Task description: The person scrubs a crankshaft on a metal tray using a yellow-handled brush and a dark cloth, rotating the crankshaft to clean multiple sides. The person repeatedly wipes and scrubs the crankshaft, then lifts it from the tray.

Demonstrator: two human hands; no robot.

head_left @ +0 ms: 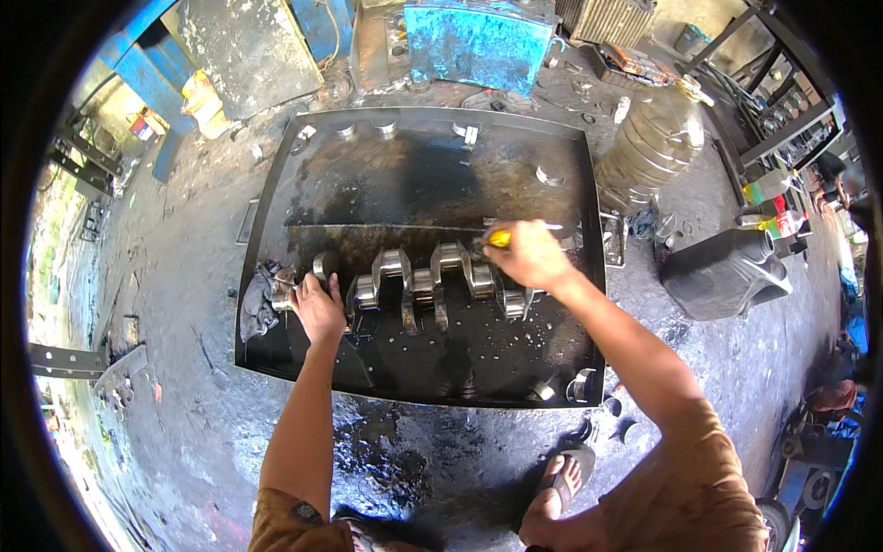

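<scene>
A shiny metal crankshaft (422, 287) lies crosswise in a black, oily metal tray (368, 386). My left hand (317, 305) is closed round its left end, beside a dark rag (259, 304). Above the crankshaft's right part, my right hand (531, 250) is closed on a small yellow object (499, 238); most of it is hidden by the fingers, so its kind does not show. Curved bearing shells lie about the tray: one (550, 175) at the far right, others (384, 129) along the far edge, and one (581, 385) in the near right corner.
A black plastic jug (722, 274) lies on its side to the right of the tray. Behind it stands a large, murky plastic bottle (651, 147). Small bottles (771, 187) are farther right. A blue metal box (478, 46) sits beyond the tray, and a yellow-white container (204, 103) at the far left.
</scene>
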